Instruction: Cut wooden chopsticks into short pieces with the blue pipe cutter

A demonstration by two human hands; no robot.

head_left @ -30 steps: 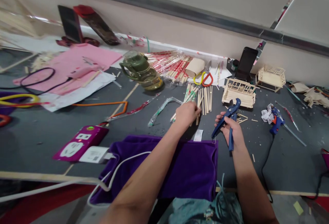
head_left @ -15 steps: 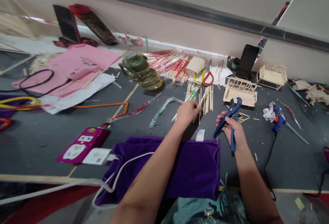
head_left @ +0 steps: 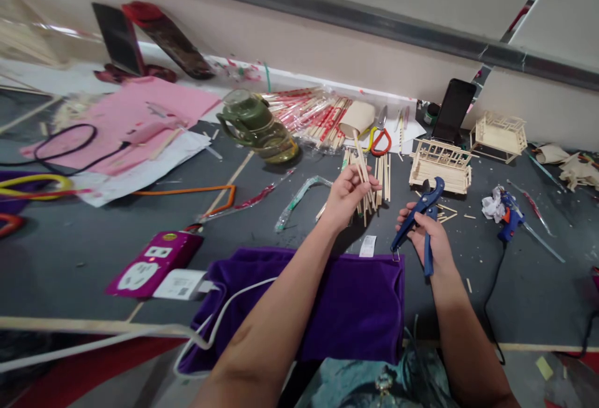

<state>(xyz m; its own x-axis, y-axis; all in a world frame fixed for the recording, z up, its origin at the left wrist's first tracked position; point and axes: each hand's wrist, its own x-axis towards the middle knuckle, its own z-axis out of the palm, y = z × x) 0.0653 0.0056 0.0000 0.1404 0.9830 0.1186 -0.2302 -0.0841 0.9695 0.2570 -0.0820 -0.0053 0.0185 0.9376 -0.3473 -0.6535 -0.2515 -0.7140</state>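
Note:
My left hand (head_left: 349,194) is closed around a few thin wooden sticks (head_left: 361,161), which point up and away from me. Under and beside it lie more loose sticks (head_left: 384,177) on the dark table. My right hand (head_left: 428,236) holds a blue hand cutter (head_left: 421,211), its handles spread apart and its jaw end pointing away. Short cut stick pieces (head_left: 447,213) lie just beyond that hand. Past them stands a small stick-built model (head_left: 440,168) with a railing, and a second model (head_left: 499,136) sits behind it to the right.
Scissors (head_left: 380,140), packaged chopsticks (head_left: 322,115) and a green bottle (head_left: 257,124) stand along the back. A phone (head_left: 453,110) leans upright. At right lies a blue glue gun (head_left: 510,221) with a cord. A purple cloth (head_left: 355,308) and a power bank (head_left: 156,264) lie nearest me.
My left hand has turned and lifted slightly, and sticks now rise upright from its fingers. The right hand keeps the cutter in nearly the same place. The view has shifted slightly.

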